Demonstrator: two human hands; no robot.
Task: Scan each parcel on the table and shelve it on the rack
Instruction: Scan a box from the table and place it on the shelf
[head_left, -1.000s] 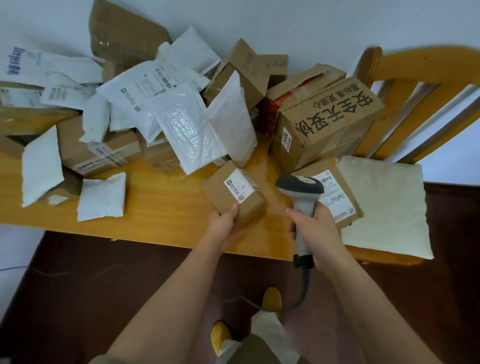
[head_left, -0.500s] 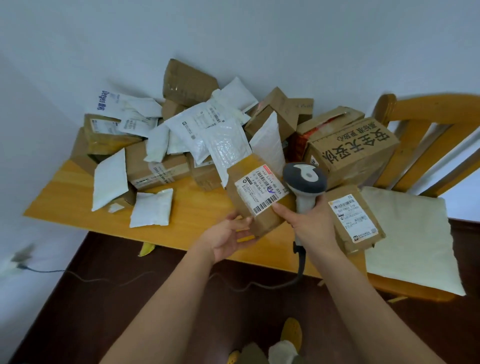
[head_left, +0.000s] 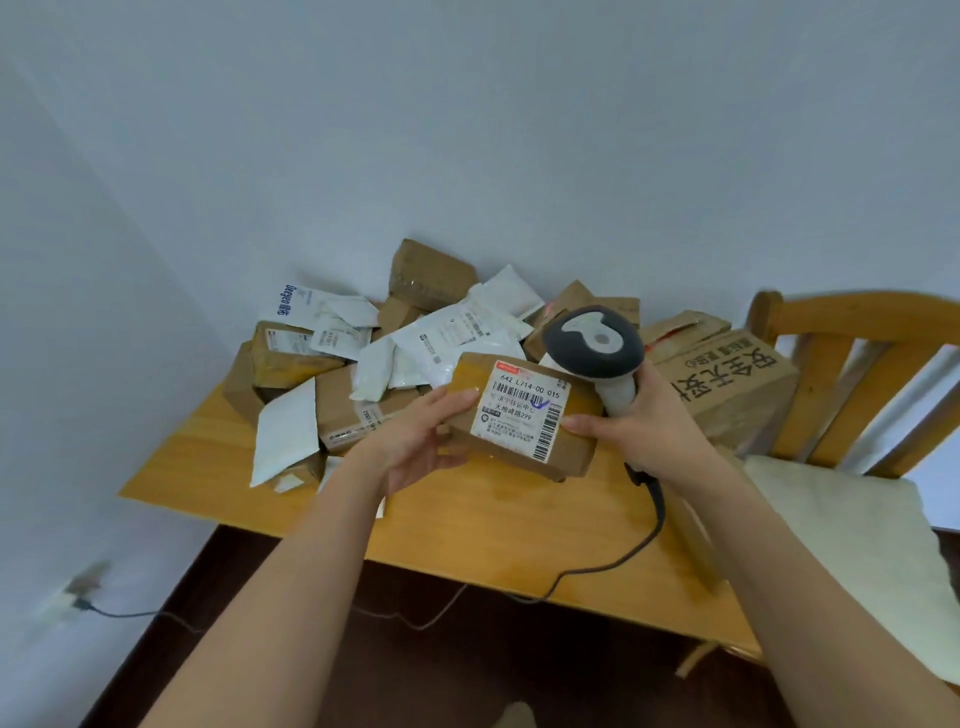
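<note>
Where left hand (head_left: 415, 447) holds parcel (head_left: 519, 415): "642 L714-00 015"

Single head-worn wide-angle view, facing forward and slightly down.
The camera looks from above and close behind both hands (head_left: 519, 441) toward the counter (head_left: 498, 525) at 12 o'clock; wall fills the upper frame, a chair (head_left: 852, 364) sits at 2 o'clock.

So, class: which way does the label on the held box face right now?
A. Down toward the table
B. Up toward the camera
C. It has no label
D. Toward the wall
B: the box, held up by the left hand with the right hand also gripping the scanner, shows its printed label and barcodes to the camera.
</note>
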